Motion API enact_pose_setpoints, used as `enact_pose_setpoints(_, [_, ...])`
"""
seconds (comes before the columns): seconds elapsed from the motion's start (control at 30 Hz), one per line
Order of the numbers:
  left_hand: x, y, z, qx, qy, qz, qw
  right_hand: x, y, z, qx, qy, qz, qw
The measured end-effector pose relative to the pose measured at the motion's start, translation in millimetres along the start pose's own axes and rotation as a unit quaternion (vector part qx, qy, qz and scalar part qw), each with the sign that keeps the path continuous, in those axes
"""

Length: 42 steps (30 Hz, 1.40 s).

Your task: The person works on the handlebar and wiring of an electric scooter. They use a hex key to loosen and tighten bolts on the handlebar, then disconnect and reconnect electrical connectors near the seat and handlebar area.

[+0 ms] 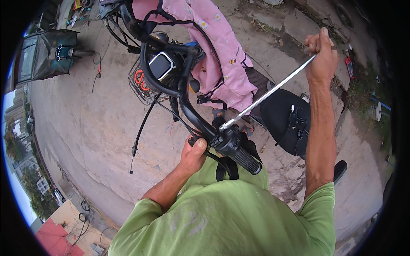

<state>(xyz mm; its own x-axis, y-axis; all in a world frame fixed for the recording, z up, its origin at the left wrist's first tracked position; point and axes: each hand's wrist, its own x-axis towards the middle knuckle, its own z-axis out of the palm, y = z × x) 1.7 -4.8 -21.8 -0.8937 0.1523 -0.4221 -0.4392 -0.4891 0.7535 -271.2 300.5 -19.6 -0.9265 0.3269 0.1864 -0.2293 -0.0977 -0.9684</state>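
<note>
My right hand (322, 57), held high at the right, is closed around the end of a long silver socket wrench (271, 91). The wrench slants down to the left, and its socket end meets the handlebar (194, 112) beside the black switch housing and rubber grip (247, 160). Below the bar, my left hand (194, 155) is closed on the black brake lever (207, 145) near its mount, thumb on top. Its other fingers are mostly hidden. A loose black cable (143, 132) with a bare wire end hangs left of the bar.
A display (161, 66) sits mid-handlebar above a wire basket (139, 83). A pink patterned cover (226, 55) drapes the scooter, with its black seat (284, 121) at the right. A dark green covered vehicle (47, 55) stands at the far left on the concrete.
</note>
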Motion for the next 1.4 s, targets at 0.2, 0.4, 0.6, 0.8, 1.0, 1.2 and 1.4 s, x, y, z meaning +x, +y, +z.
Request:
enact_pose_setpoints(0.2, [7, -6, -9, -0.027, -0.02, -0.018, 0.999, -16, -11, 46, 0.587, 0.017, 0.142, 0.797])
enact_pose_setpoints(0.4, [4, -11, -6, -0.074, -0.029, -0.034, 0.996, -17, -12, 34, 0.764, -0.184, 0.256, 0.563])
enact_pose_setpoints(0.6, [6, -14, -12, -0.07, -0.074, -0.02, 0.995, 19, -53, 18, 0.489, -0.441, 0.345, 0.669])
enact_pose_setpoints(0.8, [5, -5, -8, -0.068, -0.058, -0.038, 0.995, 54, -150, -25, -0.305, -0.484, 0.171, 0.802])
enact_pose_setpoints(1.0, [6, -16, -11, -0.075, -0.051, -0.021, 0.996, 31, -197, -14, -0.304, -0.508, 0.157, 0.791])
enact_pose_setpoints(1.2, [5, -7, 1, -0.067, -0.039, -0.03, 0.997, 0, -171, -79, -0.277, -0.482, 0.007, 0.831])
enact_pose_setpoints(1.4, [6, -12, -10, -0.1, -0.031, -0.008, 0.994, 22, -198, -55, -0.253, -0.454, 0.114, 0.847])
